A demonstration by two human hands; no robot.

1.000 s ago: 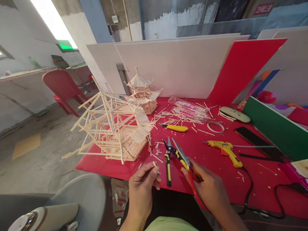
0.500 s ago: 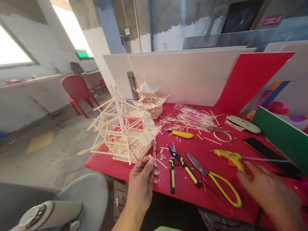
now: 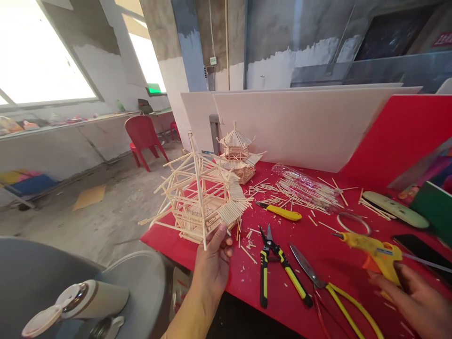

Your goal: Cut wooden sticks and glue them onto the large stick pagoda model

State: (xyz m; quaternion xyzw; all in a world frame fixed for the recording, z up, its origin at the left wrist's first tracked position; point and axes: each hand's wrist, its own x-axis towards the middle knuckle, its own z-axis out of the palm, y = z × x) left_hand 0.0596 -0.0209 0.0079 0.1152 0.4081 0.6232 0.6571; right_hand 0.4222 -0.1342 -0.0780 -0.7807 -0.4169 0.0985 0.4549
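My left hand [image 3: 213, 259] is closed in a pinch on a short wooden stick [image 3: 229, 232], mostly hidden by the fingers. It is at the front lower edge of an unfinished wooden-stick pavilion model [image 3: 197, 197]; whether the stick touches the model I cannot tell. On the right, my right hand [image 3: 411, 294] grips the handle of a yellow hot glue gun [image 3: 376, 252], its nozzle pointing left and a glue stick coming out at the back. Between the hands lie pruning shears [image 3: 270, 249] with black and yellow handles and scissors [image 3: 310, 268] with yellow and red handles.
A second pagoda model [image 3: 237, 150] stands behind. Loose sticks [image 3: 300, 188] in plastic wrap, a yellow utility knife [image 3: 280, 211], a tape roll [image 3: 353, 221] and a phone [image 3: 420, 249] lie on the red table [image 3: 243, 287]. A flask [image 3: 102, 299] rests on a grey stool [image 3: 148, 287].
My right hand has taken hold of the glue gun and lifted it from the table. My left hand has come closer to the pavilion model. The view has swung left.
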